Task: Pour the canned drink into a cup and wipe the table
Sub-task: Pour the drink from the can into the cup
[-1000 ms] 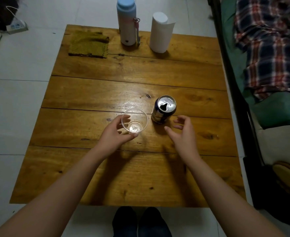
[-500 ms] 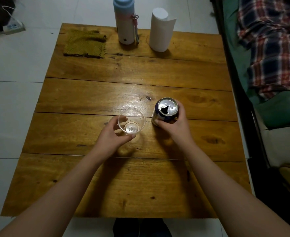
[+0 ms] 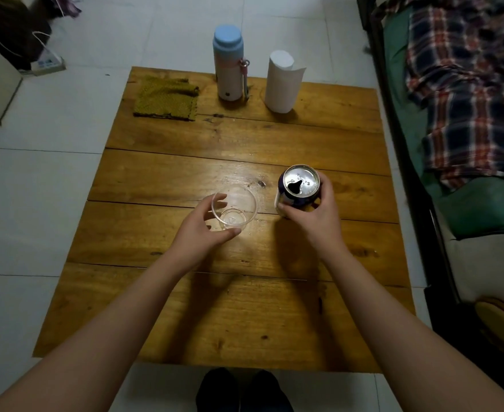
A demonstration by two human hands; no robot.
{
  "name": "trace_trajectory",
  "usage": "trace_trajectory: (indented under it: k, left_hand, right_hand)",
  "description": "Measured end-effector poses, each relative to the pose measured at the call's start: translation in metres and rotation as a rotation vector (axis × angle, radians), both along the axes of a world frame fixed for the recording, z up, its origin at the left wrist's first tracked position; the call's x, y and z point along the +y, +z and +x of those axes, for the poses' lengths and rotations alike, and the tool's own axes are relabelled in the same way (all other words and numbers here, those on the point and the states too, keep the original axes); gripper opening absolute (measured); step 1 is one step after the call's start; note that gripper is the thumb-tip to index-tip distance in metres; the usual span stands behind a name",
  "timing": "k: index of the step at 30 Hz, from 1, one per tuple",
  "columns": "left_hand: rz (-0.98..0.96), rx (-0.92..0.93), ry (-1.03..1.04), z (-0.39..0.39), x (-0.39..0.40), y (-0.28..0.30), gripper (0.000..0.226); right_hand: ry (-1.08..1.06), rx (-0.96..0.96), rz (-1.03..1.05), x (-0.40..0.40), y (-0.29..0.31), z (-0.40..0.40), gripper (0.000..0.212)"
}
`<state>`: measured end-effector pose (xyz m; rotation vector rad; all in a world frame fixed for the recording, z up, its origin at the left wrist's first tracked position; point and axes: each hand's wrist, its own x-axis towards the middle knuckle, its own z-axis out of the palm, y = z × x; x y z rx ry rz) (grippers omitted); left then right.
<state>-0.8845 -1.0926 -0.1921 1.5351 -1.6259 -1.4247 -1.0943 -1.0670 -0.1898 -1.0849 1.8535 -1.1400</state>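
Just right of the frame's centre, the can [image 3: 299, 190] stands upright on the wooden worktop [image 3: 245, 307], its top already opened. The right hand [image 3: 313, 217] has its grip wrapped around the can's body, fingers curled behind it and thumb in front. Just to the left stands a clear plastic cup [image 3: 234, 208], seemingly empty, though the glare makes that hard to judge. The left hand [image 3: 203, 233] cups its near side in a loose, part-open grip. Along the worktop's upper edge sit a folded green cloth [image 3: 166, 98], a blue-capped flask [image 3: 229, 63] and a white paper roll [image 3: 281, 81].
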Motion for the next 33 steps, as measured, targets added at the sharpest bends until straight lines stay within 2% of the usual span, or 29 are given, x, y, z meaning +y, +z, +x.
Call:
trace_trajectory:
  k: [16, 22, 33]
  left_hand:
    - [-0.082, 0.051, -0.122, -0.014, 0.046, 0.173, 0.059]
    - [-0.085, 0.056, -0.136, -0.015, 0.076, 0.201, 0.061]
    - [-0.099, 0.078, -0.125, -0.018, 0.091, 0.211, 0.069]
  right_hand:
    - [0.049, 0.226, -0.212, 0.048, 0.199, 0.007, 0.078]
    - [0.06, 0.367, -0.242, 0.076, 0.232, 0.01, 0.077]
    - [0.098, 0.54, -0.245, 0.094, 0.245, 0.01, 0.077]
